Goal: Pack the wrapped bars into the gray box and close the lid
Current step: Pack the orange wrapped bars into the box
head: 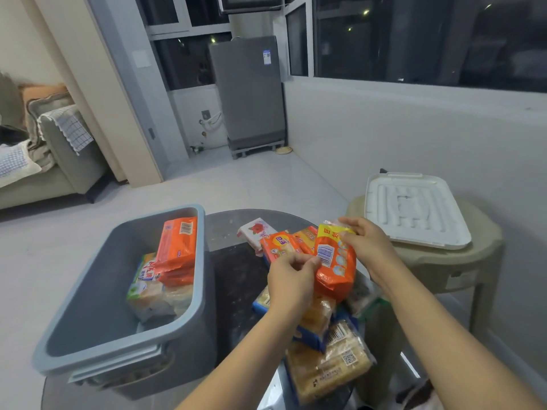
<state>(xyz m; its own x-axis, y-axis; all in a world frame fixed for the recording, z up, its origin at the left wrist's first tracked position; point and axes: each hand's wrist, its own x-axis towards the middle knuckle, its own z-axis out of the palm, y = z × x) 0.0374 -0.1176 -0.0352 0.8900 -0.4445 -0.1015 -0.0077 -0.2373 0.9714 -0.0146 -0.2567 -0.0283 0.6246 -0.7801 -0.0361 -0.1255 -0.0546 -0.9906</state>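
The gray box (97,276) stands open on the left of a dark round table (236,279). Inside it lie several wrapped bars, an orange pack (177,244) on top. Both hands hold one orange wrapped bar (334,270) above the pile of bars (325,344) on the table's right side. My left hand (291,279) pinches its lower left edge. At the bar's top right corner, my right hand (364,238) grips the yellow end. The white lid (414,211) lies on a beige stool at the right.
The beige stool (444,261) stands right of the table. A white pack with a red flower (257,230) lies at the table's far side. A gray appliance (248,93) stands by the windows, and a sofa (44,161) sits at far left.
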